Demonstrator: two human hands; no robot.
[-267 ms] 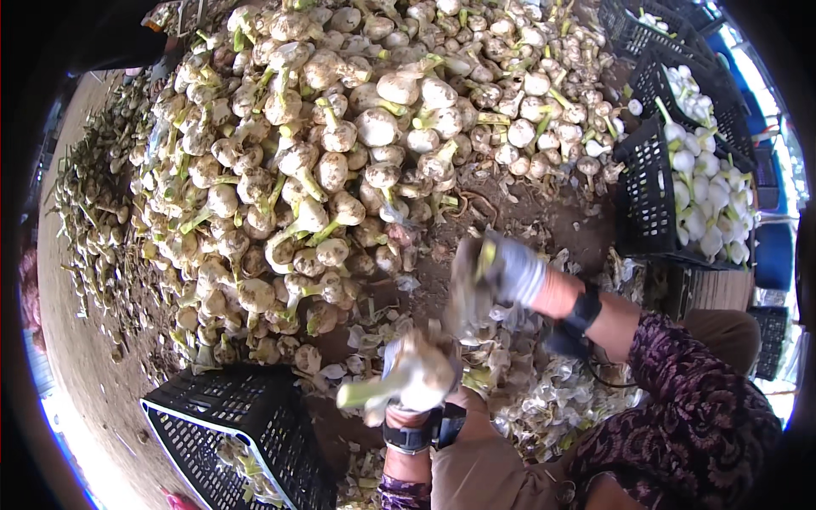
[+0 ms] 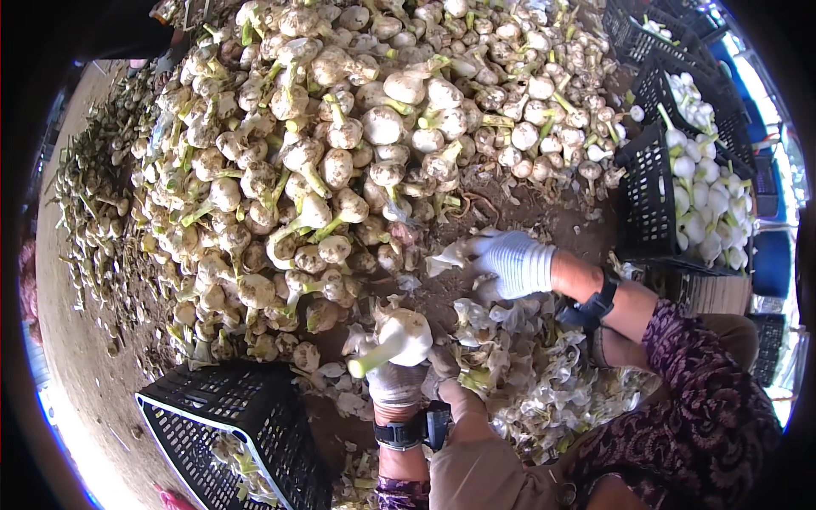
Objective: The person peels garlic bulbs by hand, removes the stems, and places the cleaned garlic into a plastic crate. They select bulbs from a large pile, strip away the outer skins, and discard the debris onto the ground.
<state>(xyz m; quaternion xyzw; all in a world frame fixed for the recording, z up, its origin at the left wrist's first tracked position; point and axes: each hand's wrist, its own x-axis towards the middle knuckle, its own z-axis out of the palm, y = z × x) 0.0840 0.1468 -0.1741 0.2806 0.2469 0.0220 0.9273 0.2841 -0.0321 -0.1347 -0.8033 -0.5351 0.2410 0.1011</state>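
Note:
A whitish garlic bulb (image 2: pixel 405 337) with a short green stem sits in my left hand (image 2: pixel 396 382), which wears a white glove and is closed round it from below. The stem points toward the lower left. Loose skin hangs beside the bulb. My right hand (image 2: pixel 515 265), in a striped white glove, is up and to the right, over bare soil. A pale strip of garlic skin (image 2: pixel 449 258) is at its fingertips, and its thumb is partly blurred. Below the right hand lies a heap of peeled skins (image 2: pixel 544 365).
A large pile of unpeeled garlic (image 2: pixel 331 161) spreads ahead and to the left. At the right, a black crate (image 2: pixel 643 191) holds clean white bulbs, with more crates behind. A tilted black crate (image 2: pixel 229 395) stands at the lower left with a few scraps inside.
My right hand has moved slightly down, and garlic skin now trails from its fingers. In my left hand the bulb has tipped more upright and shows a cleaner, whiter surface.

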